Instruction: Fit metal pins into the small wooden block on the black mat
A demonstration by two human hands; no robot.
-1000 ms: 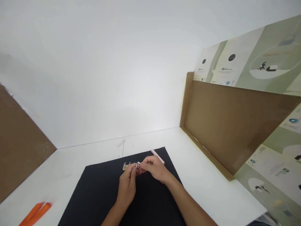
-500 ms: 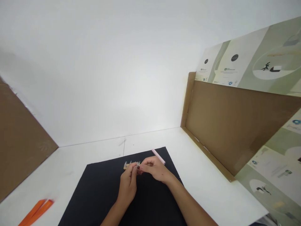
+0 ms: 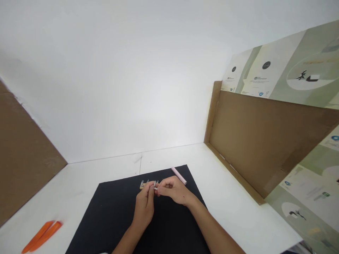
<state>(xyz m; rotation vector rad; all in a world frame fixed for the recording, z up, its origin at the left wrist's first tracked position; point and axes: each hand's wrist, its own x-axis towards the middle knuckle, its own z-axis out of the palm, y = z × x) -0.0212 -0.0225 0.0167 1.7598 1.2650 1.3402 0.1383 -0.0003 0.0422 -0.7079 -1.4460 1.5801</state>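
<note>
Over the black mat (image 3: pixel 116 208), my left hand (image 3: pixel 144 203) is closed on a small light-brown strip with grey metal-looking pegs (image 3: pixel 142 185) standing up from it. The fingers hide most of the strip, so its exact kind does not show. My right hand (image 3: pixel 174 190) pinches at the strip's right end, by an upright grey peg, and its fingertips meet a small pale piece too tiny to name. Both hands almost touch. A pale pink stick or tube (image 3: pixel 179 176) lies on the mat just beyond my right hand.
Two orange strips, joined or side by side (image 3: pixel 43 236), lie on the white table (image 3: pixel 79 197) at the lower left. A white wall (image 3: pixel 132 88) rises behind. Brown cardboard panels stand at the left (image 3: pixel 23 155) and right (image 3: pixel 265 137), the right one with printed sheets.
The view has shifted slightly. Between my fingertips, a small pale piece shows more clearly beside the upright peg; both hands keep nearly the same place and grip.
</note>
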